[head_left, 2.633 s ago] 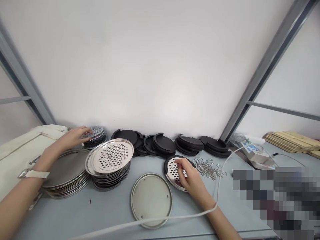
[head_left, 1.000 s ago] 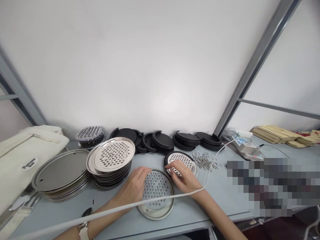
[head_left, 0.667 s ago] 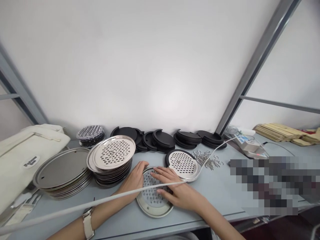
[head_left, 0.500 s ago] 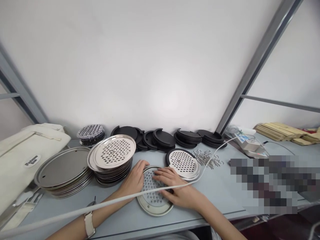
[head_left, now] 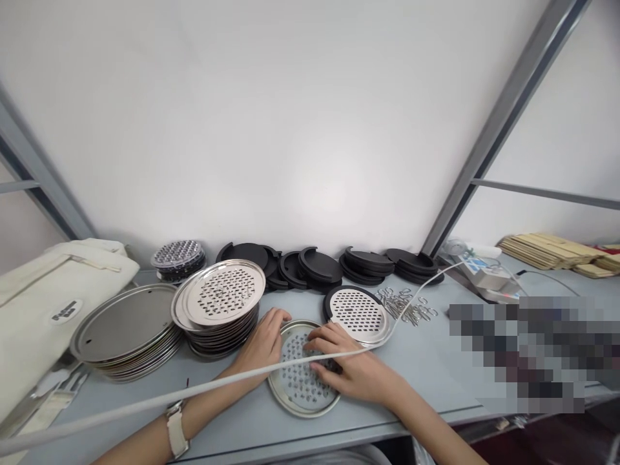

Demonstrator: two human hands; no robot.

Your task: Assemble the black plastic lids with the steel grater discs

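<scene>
A round grater plate (head_left: 295, 391), a toothed disc with a raised metal rim, lies on the table in front of me. My left hand (head_left: 265, 337) is at its upper left edge, fingers bent together against the rim and the thumb not clearly visible. Over the plate's right side is my right hand (head_left: 349, 363), its fingers curved and spread, fingertips at the toothed surface. Behind the right hand, a second grater plate (head_left: 357, 313) with slots sits partly in a black holder. A white cable (head_left: 232, 376) passes in front of both wrists.
Stacks of grater plates (head_left: 232, 294) and plain metal discs (head_left: 126, 323) stand at left, beside a cream bag (head_left: 92, 278). Black round holders (head_left: 320, 265) line the wall. Loose metal rings or clips (head_left: 407, 307), a white box (head_left: 484, 274) and wooden boards (head_left: 542, 248) are at right.
My right hand's fingers have drawn back slightly to the right and curl more, uncovering more of the toothed surface. The left hand stays at the rim. The view has shifted slightly.
</scene>
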